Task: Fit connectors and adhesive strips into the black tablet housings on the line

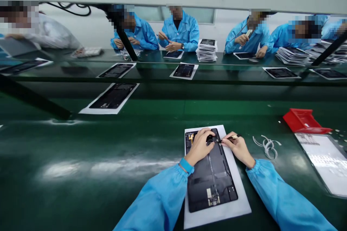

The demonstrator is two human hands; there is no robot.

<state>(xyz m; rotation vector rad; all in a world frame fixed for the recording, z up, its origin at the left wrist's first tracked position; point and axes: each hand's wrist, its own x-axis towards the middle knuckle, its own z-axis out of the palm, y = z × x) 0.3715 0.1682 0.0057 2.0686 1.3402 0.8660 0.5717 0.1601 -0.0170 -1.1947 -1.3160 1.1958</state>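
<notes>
An opened tablet (210, 173), its dark inside facing up, lies on a white sheet (230, 211) in front of me. My left hand (200, 144) rests on the tablet's upper part, thumb and fingers apart and curved round a small dark spot. At the upper right edge of the tablet, my right hand (238, 148) pinches a slim dark tool (233, 137) with its tip pointing left. The tip is too small to make out. A gold-coloured flex piece (192, 138) shows at the upper left, and a small board (213, 198) near the lower edge.
Curled clear strips (268, 146) lie right of my right hand. Beyond them are a red bin (306, 121) and a plastic-covered sheet (325, 162). Another opened tablet (114, 95) lies at the back left. A dark post (32, 95) slants at left. Co-workers sit across, beside stacks (206, 52).
</notes>
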